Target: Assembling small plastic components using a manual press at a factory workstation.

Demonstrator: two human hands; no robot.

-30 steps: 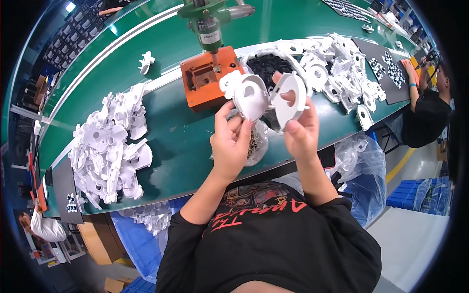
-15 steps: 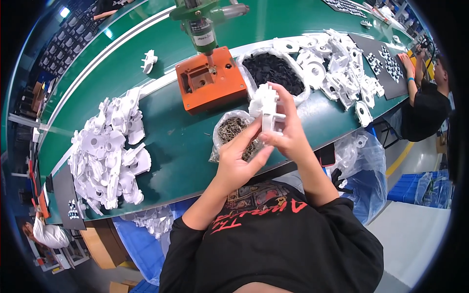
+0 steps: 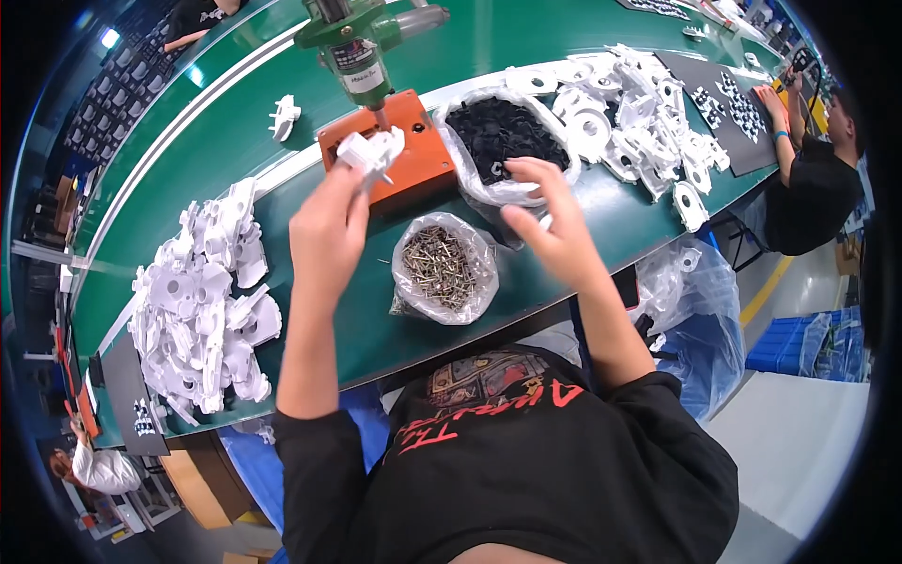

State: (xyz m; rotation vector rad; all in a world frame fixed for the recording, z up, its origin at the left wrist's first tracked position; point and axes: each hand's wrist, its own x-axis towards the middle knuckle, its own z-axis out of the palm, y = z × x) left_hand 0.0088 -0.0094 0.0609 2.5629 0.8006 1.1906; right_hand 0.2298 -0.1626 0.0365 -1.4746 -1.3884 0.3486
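Note:
My left hand is closed on a white plastic part, held over the orange fixture block. Above that block stands a green press head, its tip close to the white part. At the near rim of a clear bag of small black parts, my right hand has thumb and fingers apart, and I see nothing gripped in it. A clear bag of metal screws sits between my forearms, nearer to me.
White plastic parts lie heaped at the left and at the right. One single white part rests beyond the fixture. A co-worker sits at the right beside a dark mat. Below the table edge hangs a plastic-lined blue bin.
The white part has gone from between both hands to the fixture, carried left by my left hand. My right hand has let go of it and stays near the black parts.

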